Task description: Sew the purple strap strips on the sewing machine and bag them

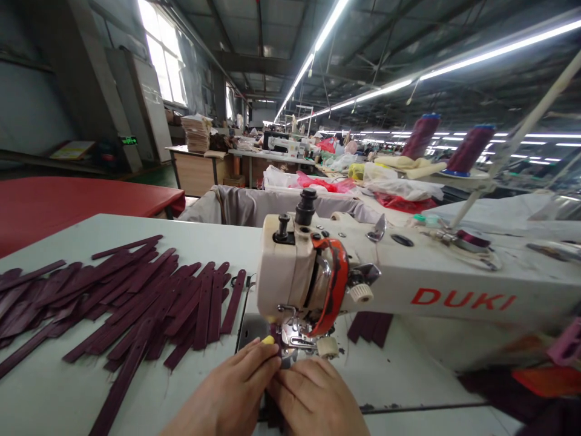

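Both my hands sit close together in front of the needle of a cream sewing machine (385,278). My left hand (231,393) has its fingers pressed together, a yellow-tipped finger near the presser foot (297,342). My right hand (318,399) is curled beside it. Between them runs a dark maroon strip (272,412), mostly hidden under the fingers, leading to the foot. Several matching maroon strips (136,303) lie spread on the table to the left.
A few more maroon strips (370,327) lie behind the machine head. Two maroon thread cones (469,148) stand at the back right. A red table (68,203) is at the left, a fabric-lined bin (245,206) beyond the table, and other workstations farther back.
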Available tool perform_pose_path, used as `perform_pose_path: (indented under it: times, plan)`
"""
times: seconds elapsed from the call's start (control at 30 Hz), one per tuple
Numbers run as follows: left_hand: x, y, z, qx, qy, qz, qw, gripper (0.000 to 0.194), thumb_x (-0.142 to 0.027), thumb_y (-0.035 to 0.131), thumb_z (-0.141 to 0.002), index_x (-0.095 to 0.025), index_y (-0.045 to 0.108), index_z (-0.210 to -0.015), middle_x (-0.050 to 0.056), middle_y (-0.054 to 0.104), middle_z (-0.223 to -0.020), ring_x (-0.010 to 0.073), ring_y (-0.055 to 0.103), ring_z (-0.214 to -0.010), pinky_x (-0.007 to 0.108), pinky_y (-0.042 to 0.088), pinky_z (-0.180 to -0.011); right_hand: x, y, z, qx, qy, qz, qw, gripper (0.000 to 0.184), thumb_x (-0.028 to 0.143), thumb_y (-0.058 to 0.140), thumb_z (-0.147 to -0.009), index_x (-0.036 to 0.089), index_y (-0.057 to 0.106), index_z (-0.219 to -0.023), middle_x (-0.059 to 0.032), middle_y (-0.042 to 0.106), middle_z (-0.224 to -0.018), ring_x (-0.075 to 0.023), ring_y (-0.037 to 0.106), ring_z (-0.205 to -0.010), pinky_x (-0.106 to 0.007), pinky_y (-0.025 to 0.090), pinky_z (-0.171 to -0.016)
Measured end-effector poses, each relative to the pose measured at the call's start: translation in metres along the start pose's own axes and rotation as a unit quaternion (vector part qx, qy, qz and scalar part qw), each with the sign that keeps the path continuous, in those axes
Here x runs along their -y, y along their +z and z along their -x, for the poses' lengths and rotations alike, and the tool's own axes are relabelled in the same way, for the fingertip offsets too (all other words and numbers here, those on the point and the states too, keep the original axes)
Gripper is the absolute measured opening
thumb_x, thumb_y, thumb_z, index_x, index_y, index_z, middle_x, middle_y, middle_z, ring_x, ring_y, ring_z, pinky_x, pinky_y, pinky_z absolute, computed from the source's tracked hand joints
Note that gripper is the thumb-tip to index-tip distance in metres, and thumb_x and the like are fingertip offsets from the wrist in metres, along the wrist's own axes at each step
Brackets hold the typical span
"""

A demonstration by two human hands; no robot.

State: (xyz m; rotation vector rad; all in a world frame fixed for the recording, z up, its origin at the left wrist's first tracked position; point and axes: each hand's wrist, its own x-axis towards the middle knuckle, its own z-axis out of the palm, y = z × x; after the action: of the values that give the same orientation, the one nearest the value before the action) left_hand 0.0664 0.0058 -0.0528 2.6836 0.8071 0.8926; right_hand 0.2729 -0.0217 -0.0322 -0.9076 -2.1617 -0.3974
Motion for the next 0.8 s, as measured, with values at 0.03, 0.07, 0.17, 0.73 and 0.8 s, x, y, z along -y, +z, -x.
perform_pose_path:
  times: [0.03,0.07,0.17,0.73,0.8]
  plan:
    - [-0.001,0.001,0.000,-0.001,-0.003,0.004,1.000,0.053,-0.010,0.048,-0.090,-0.025,0.053,-0.142,0.009,0.062,-0.139,0.0249,0.059,-0.129,0.034,0.049,-0.109,0.000,-0.001,0.000,-0.003,0.002,0.001,1.000,0.039,0.017,0.035,-0.106,0.017,0.072,-0.093,-0.0004,0.072,-0.073,-0.0160,0.061,-0.061,-0.032,0.043,-0.055]
    - [-0.001,0.001,0.000,-0.003,-0.005,0.008,1.000,0.054,-0.010,0.048,-0.090,-0.025,0.053,-0.141,0.009,0.062,-0.139,0.0250,0.059,-0.129,0.035,0.048,-0.109,-0.001,-0.001,-0.001,-0.006,0.004,0.003,1.000,0.037,0.017,0.037,-0.106,0.018,0.072,-0.094,-0.0003,0.072,-0.074,-0.0157,0.061,-0.061,-0.032,0.043,-0.056]
    - [0.001,0.003,-0.001,-0.005,-0.005,0.008,1.000,0.055,-0.008,0.046,-0.090,-0.025,0.052,-0.142,0.008,0.061,-0.140,0.0262,0.058,-0.129,0.036,0.048,-0.109,-0.002,-0.001,0.000,-0.004,0.000,0.006,1.000,0.031,0.017,0.042,-0.103,0.018,0.072,-0.095,-0.0007,0.074,-0.077,-0.0155,0.062,-0.062,-0.031,0.044,-0.057]
    - [-0.005,-0.003,-0.005,-0.008,-0.021,-0.011,1.000,0.060,-0.007,0.044,-0.084,-0.025,0.053,-0.140,0.010,0.065,-0.134,0.0276,0.063,-0.123,0.035,0.052,-0.105,-0.003,-0.003,0.002,-0.001,-0.024,0.003,1.000,0.029,0.005,0.043,-0.096,0.013,0.071,-0.093,-0.0061,0.078,-0.090,-0.0186,0.067,-0.067,-0.032,0.054,-0.057]
    - [-0.008,-0.007,-0.009,-0.005,-0.016,-0.017,1.000,0.060,-0.006,0.043,-0.083,-0.025,0.054,-0.139,0.008,0.066,-0.133,0.0260,0.064,-0.122,0.033,0.052,-0.104,-0.004,-0.004,0.004,0.005,-0.024,0.000,1.000,0.030,0.005,0.043,-0.096,0.013,0.071,-0.093,-0.0062,0.078,-0.088,-0.0192,0.068,-0.067,-0.032,0.055,-0.056]
